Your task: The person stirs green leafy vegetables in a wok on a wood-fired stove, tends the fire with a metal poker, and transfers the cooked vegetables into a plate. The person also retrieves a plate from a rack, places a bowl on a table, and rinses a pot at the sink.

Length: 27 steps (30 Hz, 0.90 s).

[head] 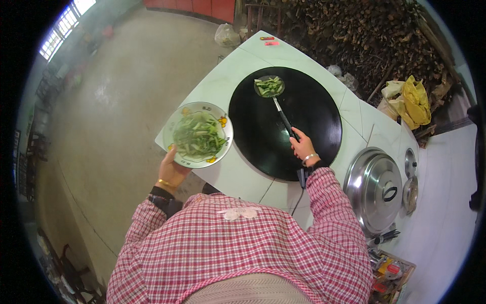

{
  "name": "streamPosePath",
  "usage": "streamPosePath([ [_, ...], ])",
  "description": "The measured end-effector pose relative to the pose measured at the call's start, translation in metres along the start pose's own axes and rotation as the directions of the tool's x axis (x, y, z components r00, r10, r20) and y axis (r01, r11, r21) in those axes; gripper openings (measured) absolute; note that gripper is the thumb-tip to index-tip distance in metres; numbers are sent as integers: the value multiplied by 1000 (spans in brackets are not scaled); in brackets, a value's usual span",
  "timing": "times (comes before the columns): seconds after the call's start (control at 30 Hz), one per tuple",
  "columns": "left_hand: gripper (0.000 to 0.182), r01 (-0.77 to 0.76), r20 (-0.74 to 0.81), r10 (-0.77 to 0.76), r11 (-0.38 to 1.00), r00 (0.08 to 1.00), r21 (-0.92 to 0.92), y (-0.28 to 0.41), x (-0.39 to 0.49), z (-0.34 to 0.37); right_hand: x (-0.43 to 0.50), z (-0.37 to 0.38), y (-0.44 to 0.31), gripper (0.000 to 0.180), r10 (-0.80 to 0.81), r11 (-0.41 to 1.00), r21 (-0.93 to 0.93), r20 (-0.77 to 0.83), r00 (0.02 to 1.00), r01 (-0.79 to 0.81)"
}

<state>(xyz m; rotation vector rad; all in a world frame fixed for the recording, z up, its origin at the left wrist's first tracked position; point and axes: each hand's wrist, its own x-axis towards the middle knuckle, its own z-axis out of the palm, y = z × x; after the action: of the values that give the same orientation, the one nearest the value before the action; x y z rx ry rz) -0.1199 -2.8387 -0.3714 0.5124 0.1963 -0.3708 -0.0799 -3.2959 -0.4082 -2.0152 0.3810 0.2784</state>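
Note:
My left hand (172, 167) grips the near rim of a white plate (178, 110) with printed yellow figures. Chopped cooked greens (199, 135) are heaped on it, and it is held left of the wok, over the counter's corner. In my right hand (303, 146) is the black handle of a metal cooking ladle (281, 111). Its bowl carries more cut greens (269, 86) over the far part of a large black wok (254, 140), which is set into the tiled counter. The wok's dark surface looks wet in places.
A big domed steel lid (370, 186) stands right of the wok, beside smaller lids (410, 163). A crate of bottles and packets (396, 273) is at lower right. Two small red items (269, 41) lie at the far corner. Stacked firewood (360, 41) and yellow bags (414, 102) are behind.

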Motion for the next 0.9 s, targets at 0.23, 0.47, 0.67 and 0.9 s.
streamPosePath([
  [0.23,42,146,-96,-139,987,986,71,-17,57,1,-111,-14,-63,56,-255,899,-398,-135,957,184],
  [0.47,43,257,-66,-251,960,966,112,-15,74,-2,-189,57,-83,39,-629,603,-754,-249,736,260],
  [0.67,41,287,-70,-282,954,957,81,-11,74,-14,-209,98,-70,34,-611,679,-698,-364,703,229],
  [0.9,40,286,-169,-262,949,950,133,7,70,-49,-208,133,-48,25,-187,935,-336,-207,960,110],
])
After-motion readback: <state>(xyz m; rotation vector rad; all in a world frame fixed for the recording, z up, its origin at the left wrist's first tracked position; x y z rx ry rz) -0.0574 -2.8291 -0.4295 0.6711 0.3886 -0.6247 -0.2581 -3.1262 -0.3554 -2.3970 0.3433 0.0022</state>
